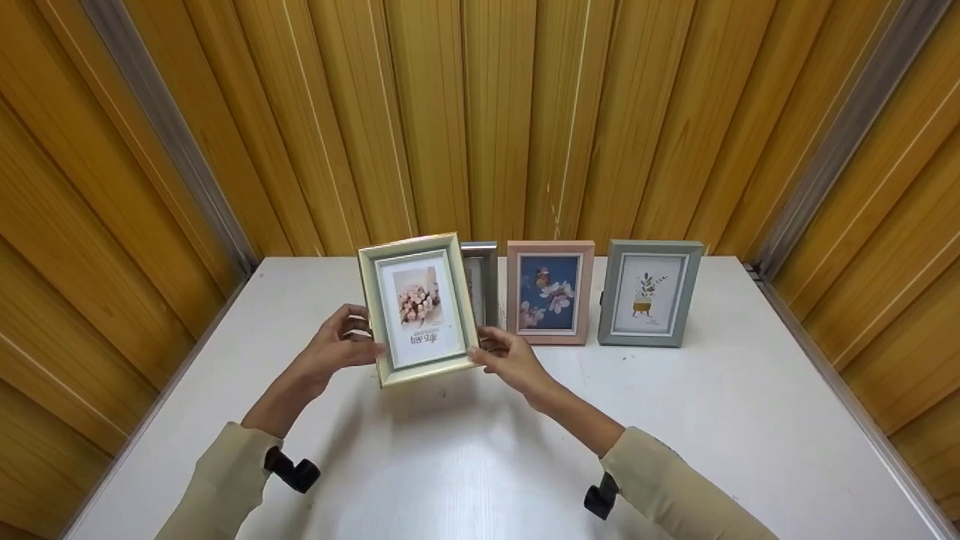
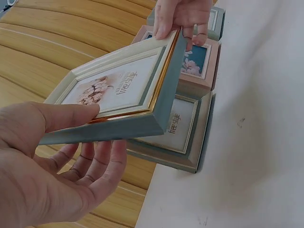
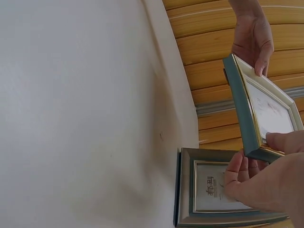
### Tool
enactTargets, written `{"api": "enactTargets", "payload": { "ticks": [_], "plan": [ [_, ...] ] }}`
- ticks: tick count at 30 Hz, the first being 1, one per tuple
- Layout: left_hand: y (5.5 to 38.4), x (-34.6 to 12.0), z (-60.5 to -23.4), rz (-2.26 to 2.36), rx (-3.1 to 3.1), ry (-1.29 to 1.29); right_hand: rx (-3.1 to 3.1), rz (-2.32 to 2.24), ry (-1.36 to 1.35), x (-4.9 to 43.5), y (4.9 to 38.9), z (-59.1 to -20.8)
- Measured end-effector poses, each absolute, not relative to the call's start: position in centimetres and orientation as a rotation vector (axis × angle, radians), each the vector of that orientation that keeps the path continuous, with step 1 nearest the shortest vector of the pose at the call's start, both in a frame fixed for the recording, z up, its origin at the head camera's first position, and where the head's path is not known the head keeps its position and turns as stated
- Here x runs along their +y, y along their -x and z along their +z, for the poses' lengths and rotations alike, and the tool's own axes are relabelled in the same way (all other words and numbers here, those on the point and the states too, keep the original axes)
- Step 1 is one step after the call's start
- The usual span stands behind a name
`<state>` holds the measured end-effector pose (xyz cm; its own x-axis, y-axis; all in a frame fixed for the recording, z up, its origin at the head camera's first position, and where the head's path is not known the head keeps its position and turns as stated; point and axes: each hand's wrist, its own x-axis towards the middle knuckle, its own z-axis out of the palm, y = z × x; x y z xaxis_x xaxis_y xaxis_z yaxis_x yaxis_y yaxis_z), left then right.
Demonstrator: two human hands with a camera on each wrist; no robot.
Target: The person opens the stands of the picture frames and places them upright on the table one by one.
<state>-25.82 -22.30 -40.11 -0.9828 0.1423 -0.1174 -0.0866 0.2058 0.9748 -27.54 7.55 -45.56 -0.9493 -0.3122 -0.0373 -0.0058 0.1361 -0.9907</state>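
Note:
Between both hands a cream picture frame point(image 1: 466, 307) with a gold edge is held up, tilted, above the table. Its picture shows a bunch of pink flowers over lettering. My left hand point(image 1: 337, 346) grips its left side, thumb on the front and fingers behind, as the left wrist view also shows of the left hand point(image 2: 61, 166). At the lower right corner my right hand point(image 1: 517, 364) pinches the frame the same way. Behind it stands a silver-grey picture frame point(image 1: 489, 289), mostly hidden in the head view; the right wrist view shows more of this grey frame point(image 3: 185, 190).
Right of the grey frame stand a pink picture frame point(image 1: 514, 300) with a blossom picture and a grey-green picture frame point(image 1: 686, 300) with a potted plant picture. All rest on a white table point(image 1: 750, 450). Yellow wood-look panels point(image 1: 495, 112) rise behind and at both sides.

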Motion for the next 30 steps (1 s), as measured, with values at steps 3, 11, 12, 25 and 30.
{"api": "enactTargets", "payload": {
  "ticks": [3,11,12,25,30],
  "plan": [
    [26.3,-21.1,-40.2,1.890,2.297,-0.079,2.199,-1.883,0.306,8.8,27.8,-45.4],
    [27.5,-17.6,-40.4,1.924,2.308,-0.126,2.248,-1.886,0.217,11.9,28.2,-44.4],
    [27.6,-17.2,-40.4,1.932,2.307,-0.132,2.260,-1.883,0.206,12.2,28.2,-44.3],
    [28.9,-12.9,-40.6,1.955,2.351,-0.190,2.365,-1.864,0.117,15.5,28.6,-43.9],
    [29.1,-12.0,-40.4,1.978,2.325,-0.179,2.379,-1.891,0.142,16.2,29.0,-43.6]
  ]
}}
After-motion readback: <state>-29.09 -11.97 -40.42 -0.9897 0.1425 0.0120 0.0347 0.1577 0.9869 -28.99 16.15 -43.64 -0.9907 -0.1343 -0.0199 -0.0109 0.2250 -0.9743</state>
